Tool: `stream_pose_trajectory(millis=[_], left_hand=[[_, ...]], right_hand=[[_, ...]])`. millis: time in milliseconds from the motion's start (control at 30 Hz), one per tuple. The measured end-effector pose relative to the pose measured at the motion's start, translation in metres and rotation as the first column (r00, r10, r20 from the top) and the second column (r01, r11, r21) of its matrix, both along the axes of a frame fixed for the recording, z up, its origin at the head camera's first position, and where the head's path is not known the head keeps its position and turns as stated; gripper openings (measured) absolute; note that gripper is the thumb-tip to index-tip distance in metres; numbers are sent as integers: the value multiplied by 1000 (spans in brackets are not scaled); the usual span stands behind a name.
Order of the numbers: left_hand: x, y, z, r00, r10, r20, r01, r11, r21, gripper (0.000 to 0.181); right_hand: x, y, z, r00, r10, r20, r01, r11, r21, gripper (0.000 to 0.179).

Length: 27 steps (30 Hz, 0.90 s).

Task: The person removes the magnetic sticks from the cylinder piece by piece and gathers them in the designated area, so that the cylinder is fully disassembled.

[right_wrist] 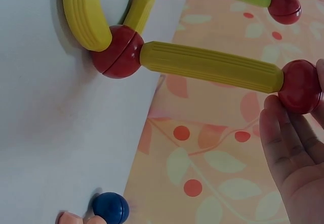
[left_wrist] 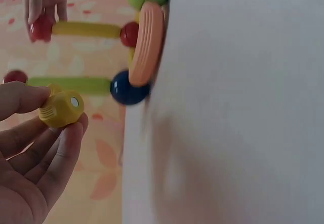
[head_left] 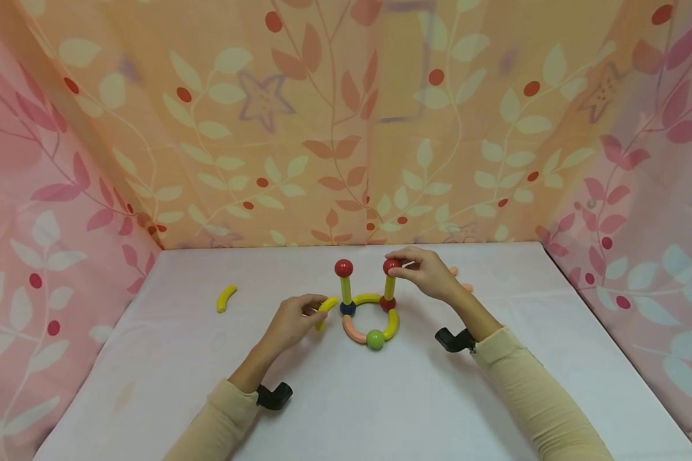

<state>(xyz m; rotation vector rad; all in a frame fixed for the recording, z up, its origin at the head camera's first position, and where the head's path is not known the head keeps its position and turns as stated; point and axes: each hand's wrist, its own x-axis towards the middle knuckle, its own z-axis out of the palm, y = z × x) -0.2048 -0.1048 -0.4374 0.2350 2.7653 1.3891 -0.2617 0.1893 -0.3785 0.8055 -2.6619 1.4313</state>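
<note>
A ring of curved magnetic sticks and balls lies on the white table. Its parts include a peach curved stick (left_wrist: 148, 44), a green ball (head_left: 375, 339), a blue ball (left_wrist: 129, 88) and a red ball (right_wrist: 119, 51). From the blue ball rises a green rod (left_wrist: 71, 85) topped by a red ball (head_left: 343, 267). A yellow rod (right_wrist: 212, 67) stands on the ring's red ball; my right hand (head_left: 429, 274) holds the red top ball (right_wrist: 299, 87) with its fingertips. Left of the ring, my left hand (head_left: 293, 320) pinches a yellow curved stick (left_wrist: 62, 110) between thumb and fingers.
Another yellow curved stick (head_left: 226, 299) lies at the left of the table (head_left: 380, 410). Peach pieces (head_left: 467, 287) sit behind my right wrist, with a loose blue ball (right_wrist: 110, 208) beside them. Patterned cloth (head_left: 346, 192) hangs behind and at both sides.
</note>
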Motion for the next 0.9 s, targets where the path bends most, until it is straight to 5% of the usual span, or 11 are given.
stream_pose_trajectory(millis=[700, 900], left_hand=[[-39, -100, -9, 980, 174, 95, -165, 982, -93, 40], [-45, -121, -10, 970, 220, 105, -199, 963, -180, 41]], right_hand=[[-1, -2, -2, 1000, 0, -15, 1, 1000, 2, 35], [-2, -2, -3, 1000, -5, -16, 5, 1000, 10, 35]])
